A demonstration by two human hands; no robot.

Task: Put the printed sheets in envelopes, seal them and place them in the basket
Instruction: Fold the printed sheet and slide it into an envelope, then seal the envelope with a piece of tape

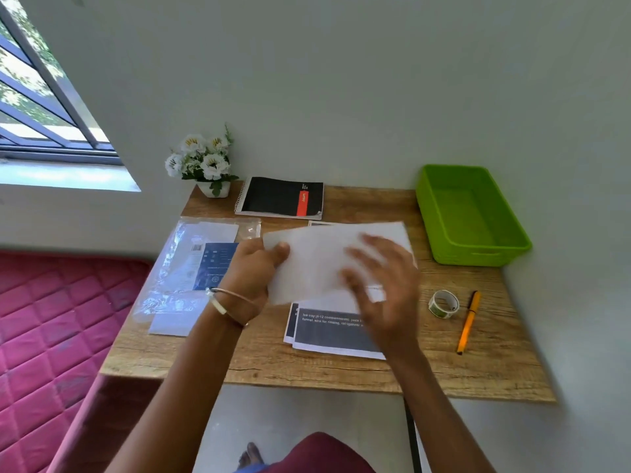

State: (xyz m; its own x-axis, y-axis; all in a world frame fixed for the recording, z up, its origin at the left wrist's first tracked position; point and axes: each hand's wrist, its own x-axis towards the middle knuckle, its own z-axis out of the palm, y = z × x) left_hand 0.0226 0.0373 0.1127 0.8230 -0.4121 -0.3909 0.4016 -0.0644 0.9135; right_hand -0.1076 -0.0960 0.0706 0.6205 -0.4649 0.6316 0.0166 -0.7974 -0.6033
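A white envelope [317,264] is held above the middle of the bench [259,363], over the printed sheets [334,331] that lie there in a small pile. The left hand [254,271] pinches the left edge of the envelope, with the thumb on top. The right hand [382,285] is blurred; its fingers look spread over the right part of the envelope, but I cannot tell if they touch it. Left of the hands lies a clear plastic pack of envelopes [191,271]. At the far right corner stands the green basket [440,213], with nothing visible inside. Near the right edge are a roll of stickers [443,303] and, just beside it, an orange pen [468,322]. At the back stand a black notebook [281,198] and a small pot of white flowers [205,162].
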